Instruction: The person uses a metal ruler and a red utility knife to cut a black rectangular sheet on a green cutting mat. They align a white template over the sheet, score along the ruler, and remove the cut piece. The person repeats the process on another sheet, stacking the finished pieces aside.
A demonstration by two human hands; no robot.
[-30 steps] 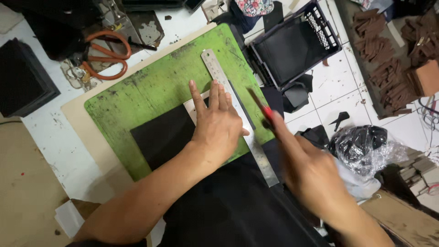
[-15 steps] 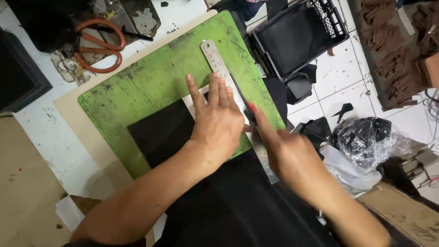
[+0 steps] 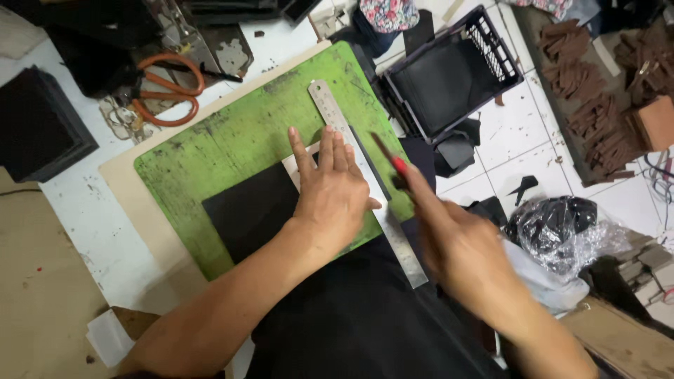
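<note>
Now my left hand [image 3: 335, 193] presses flat on the ruler [image 3: 365, 175], which runs diagonally toward the mat's [image 3: 232, 140] far corner; my right hand [image 3: 456, 245] grips the knife [image 3: 390, 160] just beside its right edge.

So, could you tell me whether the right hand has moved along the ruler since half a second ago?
Yes. The right hand with its red-tipped knife has shifted up the steel ruler, towards its far end.

Both forearms are bare with no sleeves, the left hand [image 3: 335, 200] and the right hand [image 3: 460, 249] wear no gloves or rings, and dark black clothing covers the lap.
</note>
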